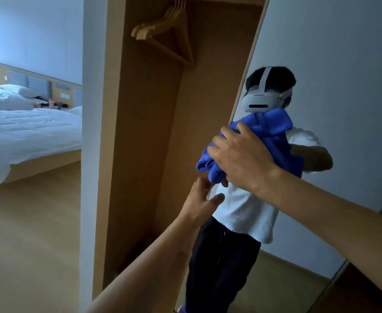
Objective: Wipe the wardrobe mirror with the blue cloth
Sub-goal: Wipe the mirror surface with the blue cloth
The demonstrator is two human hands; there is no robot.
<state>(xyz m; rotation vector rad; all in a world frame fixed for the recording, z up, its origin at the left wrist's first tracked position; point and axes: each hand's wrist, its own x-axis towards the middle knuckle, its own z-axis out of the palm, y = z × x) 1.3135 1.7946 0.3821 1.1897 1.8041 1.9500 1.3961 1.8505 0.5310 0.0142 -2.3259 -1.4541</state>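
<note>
Against the glossy mirror [325, 64], right hand [242, 157] grips crumpled blue cloth [273, 129]; left hand [202, 204] pinches the mirror's edge.

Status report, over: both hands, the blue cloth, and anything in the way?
Right hand grips blue cloth, pressed on wardrobe mirror. Left hand holds the mirror's edge. Nothing seen blocking the glass.

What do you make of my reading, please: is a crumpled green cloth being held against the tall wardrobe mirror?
Not quite: the crumpled cloth is blue, not green. The head view shows the right grip holding it against the tall wardrobe mirror, whose edge the left grip pinches.
</note>
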